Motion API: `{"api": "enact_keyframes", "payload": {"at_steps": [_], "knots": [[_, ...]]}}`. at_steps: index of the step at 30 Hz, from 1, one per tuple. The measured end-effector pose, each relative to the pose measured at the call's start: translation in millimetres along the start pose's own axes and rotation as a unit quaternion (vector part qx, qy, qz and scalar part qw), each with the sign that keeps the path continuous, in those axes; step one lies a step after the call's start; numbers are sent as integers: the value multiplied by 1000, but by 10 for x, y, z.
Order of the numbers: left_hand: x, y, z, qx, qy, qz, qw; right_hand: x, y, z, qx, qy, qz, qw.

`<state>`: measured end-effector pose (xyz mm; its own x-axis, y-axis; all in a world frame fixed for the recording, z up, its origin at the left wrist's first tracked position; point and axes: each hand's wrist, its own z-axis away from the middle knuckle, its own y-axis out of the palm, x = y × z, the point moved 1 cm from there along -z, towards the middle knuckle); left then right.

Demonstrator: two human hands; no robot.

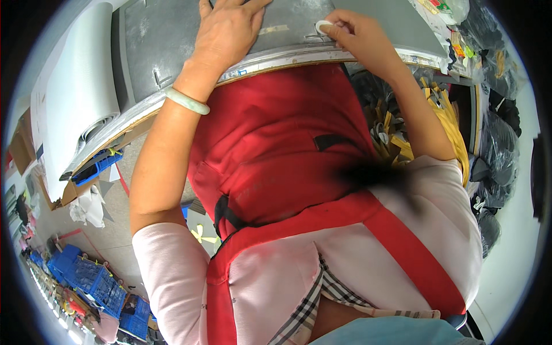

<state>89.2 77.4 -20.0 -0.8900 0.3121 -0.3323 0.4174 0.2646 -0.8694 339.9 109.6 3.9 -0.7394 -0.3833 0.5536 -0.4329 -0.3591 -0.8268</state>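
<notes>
My left hand lies flat, fingers spread, on a grey sheet spread over the worktable. A pale green bangle sits on that wrist. My right hand pinches a small white piece of chalk against the grey sheet near the table's front edge. A strip of tan tape lies on the sheet between the two hands. My red apron fills the middle of the view.
A roll of white and grey sheet material lies on the table's left end. Blue plastic crates stand on the floor at lower left. Yellow and dark strips hang at the right, beside black bags.
</notes>
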Motion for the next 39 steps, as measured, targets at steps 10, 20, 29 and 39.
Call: {"api": "enact_keyframes", "payload": {"at_steps": [10, 20, 29, 39], "knots": [[63, 56, 15, -3, 4, 15, 1000, 258, -232, -44, 55, 51, -22, 997], [161, 195, 46, -47, 27, -10, 999, -99, -266, -1447, -179, -115, 3, 977], [129, 188, 47, -30, 4, -20, 999, -162, -144, -1982, -148, -208, 107, 961], [141, 204, 53, -50, 8, 7, 999, -218, -236, -1980, -136, -49, 17, 989]]}}
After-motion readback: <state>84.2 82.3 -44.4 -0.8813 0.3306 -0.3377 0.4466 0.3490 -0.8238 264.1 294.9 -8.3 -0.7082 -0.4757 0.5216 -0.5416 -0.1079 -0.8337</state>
